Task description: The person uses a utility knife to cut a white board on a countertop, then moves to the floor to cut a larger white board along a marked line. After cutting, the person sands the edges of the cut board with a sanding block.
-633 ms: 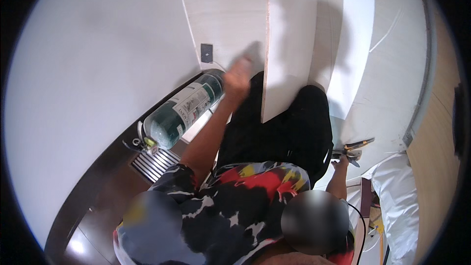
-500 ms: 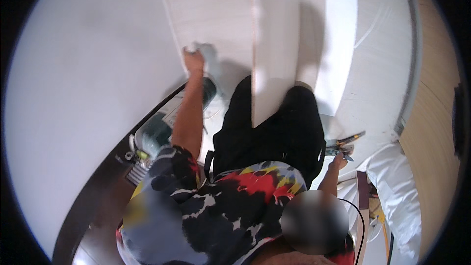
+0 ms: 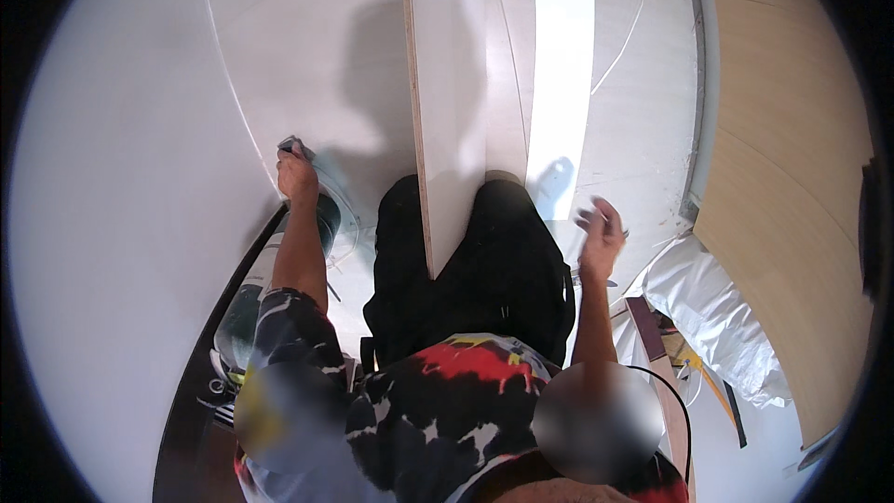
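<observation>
My left hand (image 3: pixel 296 177) reaches out by the white wall and is closed around a small grey object (image 3: pixel 290 145) whose kind I cannot make out. My right hand (image 3: pixel 603 240) is raised to the right of my knee, its fingers apart and slightly blurred, with nothing visible held in it. Between my legs a long white board (image 3: pixel 451 102) stands on edge, its raw brown edge toward the left. To its right lies a bright white strip (image 3: pixel 563 56). The board is not touched by either hand.
Dark green cylindrical containers (image 3: pixel 244 321) lie beside my left forearm along a dark ledge (image 3: pixel 191 391). At the right are crumpled white plastic sheeting (image 3: pixel 722 317), a yellow-handled tool (image 3: pixel 712 382) and a curved wood-coloured panel (image 3: pixel 778 177).
My right hand has come up and forward from the tools beside my leg, its fingers now apart. The left hand still grips the small grey object. The view has shifted rightward.
</observation>
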Available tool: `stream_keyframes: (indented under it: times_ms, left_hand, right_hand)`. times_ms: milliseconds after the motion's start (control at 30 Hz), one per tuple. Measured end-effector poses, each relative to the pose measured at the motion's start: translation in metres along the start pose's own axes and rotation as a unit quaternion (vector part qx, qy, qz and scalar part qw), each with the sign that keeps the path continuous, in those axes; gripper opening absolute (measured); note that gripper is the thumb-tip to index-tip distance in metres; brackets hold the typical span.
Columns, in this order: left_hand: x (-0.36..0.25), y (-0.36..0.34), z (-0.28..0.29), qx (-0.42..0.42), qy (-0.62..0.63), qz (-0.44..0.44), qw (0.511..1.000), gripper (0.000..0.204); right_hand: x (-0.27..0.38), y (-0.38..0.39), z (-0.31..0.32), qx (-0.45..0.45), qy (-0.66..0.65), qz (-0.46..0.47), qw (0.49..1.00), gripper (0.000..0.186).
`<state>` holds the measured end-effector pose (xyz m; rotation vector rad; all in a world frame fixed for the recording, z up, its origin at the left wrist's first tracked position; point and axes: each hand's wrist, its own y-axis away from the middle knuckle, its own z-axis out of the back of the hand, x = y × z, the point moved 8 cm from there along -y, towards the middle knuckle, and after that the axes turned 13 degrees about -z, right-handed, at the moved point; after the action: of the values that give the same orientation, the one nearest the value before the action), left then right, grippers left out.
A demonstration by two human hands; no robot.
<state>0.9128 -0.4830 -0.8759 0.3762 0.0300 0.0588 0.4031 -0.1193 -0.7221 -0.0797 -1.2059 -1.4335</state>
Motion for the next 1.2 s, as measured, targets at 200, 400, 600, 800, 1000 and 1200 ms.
stream_keyframes:
  times_ms: [200, 400, 600, 800, 1000, 1200]
  left_hand:
    - [-0.031, 0.006, 0.082, -0.227, 0.129, -0.062, 0.963, 0.049]
    - [-0.204, 0.183, 0.181, -0.068, 0.328, -0.333, 0.881, 0.023]
    - [-0.223, 0.239, 0.206, 0.102, 0.522, -0.385, 0.754, 0.03]
    - [-0.184, 0.235, 0.164, 0.004, 0.502, -0.273, 0.82, 0.047]
    - [-0.208, 0.228, 0.054, 0.2, 0.464, -0.195, 0.841, 0.073]
    - [-0.254, 0.262, 0.081, 0.07, 0.573, -0.318, 0.752, 0.064]
  right_hand:
    - [0.13, 0.077, -0.178, 0.304, 0.103, 0.084, 0.943, 0.028]
    - [0.159, 0.129, -0.221, 0.315, 0.152, 0.242, 0.905, 0.076]
    - [0.135, 0.129, -0.173, 0.406, 0.06, 0.065, 0.909, 0.055]
    - [0.135, 0.12, -0.154, 0.25, 0.114, 0.087, 0.957, 0.049]
    - [0.126, 0.061, -0.183, 0.15, 0.135, 0.068, 0.977, 0.07]
    - [0.135, 0.073, -0.205, 0.075, 0.221, 0.162, 0.959, 0.075]
